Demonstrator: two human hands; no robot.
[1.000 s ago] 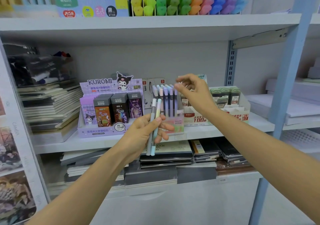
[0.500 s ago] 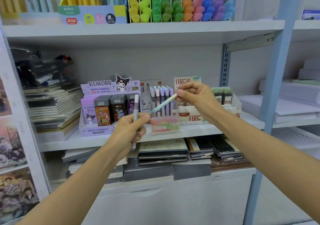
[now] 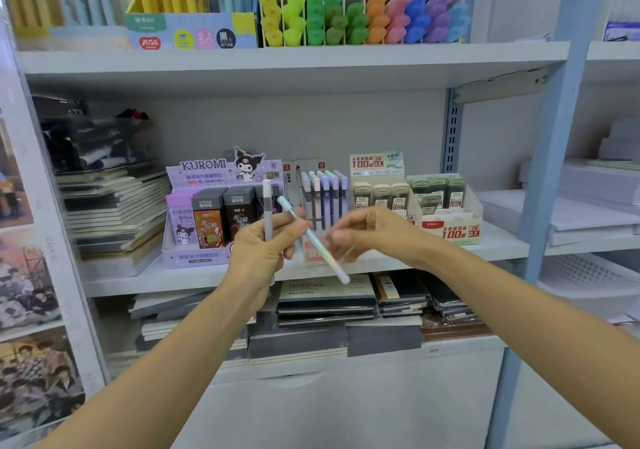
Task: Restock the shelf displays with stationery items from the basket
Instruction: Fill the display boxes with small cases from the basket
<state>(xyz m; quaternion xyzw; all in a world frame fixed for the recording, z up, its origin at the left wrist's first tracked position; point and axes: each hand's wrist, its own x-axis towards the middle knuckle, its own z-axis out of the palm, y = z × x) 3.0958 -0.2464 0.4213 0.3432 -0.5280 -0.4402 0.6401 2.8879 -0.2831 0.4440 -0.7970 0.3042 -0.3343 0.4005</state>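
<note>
We see the white metal shelf (image 3: 498,246) carrying a clear plastic box of pastel pens (image 3: 323,199), seemingly well stocked. Our left hand (image 3: 258,251) curls its grip round an upright grey pen (image 3: 267,202); our right hand (image 3: 374,234) pinches a slanted mint-to-pink pen (image 3: 322,247) nearby. Both await slotting.

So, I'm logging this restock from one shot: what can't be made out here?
Head view only:
- Out of frame: the basket.
- Motion blur: the right hand, so whether it grips the mint pen is unclear.
- Hidden in the left hand: the grey pen, lower half.
- Covered by hands and mint pen: most of the pen box front label.
</note>
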